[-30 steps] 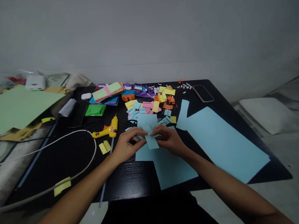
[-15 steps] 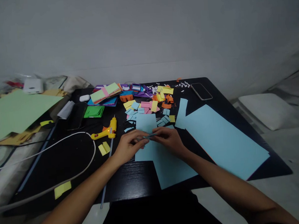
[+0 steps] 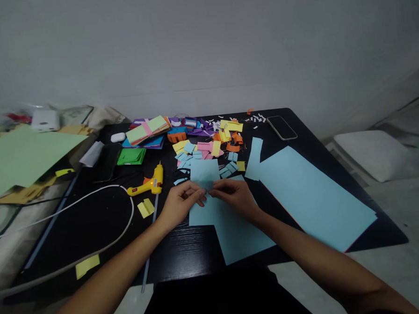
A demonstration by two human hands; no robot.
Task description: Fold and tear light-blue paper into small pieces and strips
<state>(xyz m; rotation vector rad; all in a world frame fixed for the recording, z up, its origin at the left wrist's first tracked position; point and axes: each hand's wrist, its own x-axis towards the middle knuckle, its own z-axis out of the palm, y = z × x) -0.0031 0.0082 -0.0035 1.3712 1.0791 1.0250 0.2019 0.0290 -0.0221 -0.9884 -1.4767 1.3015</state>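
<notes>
My left hand (image 3: 183, 200) and my right hand (image 3: 234, 196) meet over light blue paper (image 3: 202, 216) at the middle of the black table. The fingers of both are closed in a pinch around a small piece between them, too small and dark to make out well. A larger light blue sheet (image 3: 240, 239) lies under my right hand. Just beyond my hands are small cut blue pieces (image 3: 229, 169), pink pieces (image 3: 205, 147) and yellow pieces (image 3: 215, 148). To the left, a yellow glue gun (image 3: 156, 179) lies on its side.
A white cable (image 3: 133, 212) loops over the table's left side. At the right lie a stack of blue sheets (image 3: 313, 198) and a phone (image 3: 281, 127). Folded green paper (image 3: 131, 156) and a coloured paper stack (image 3: 148, 130) are at the back left.
The thin blue strip seen between my fingers before now hardly shows. My left fingers have curled and shifted slightly; my right hand stays nearly in place.
</notes>
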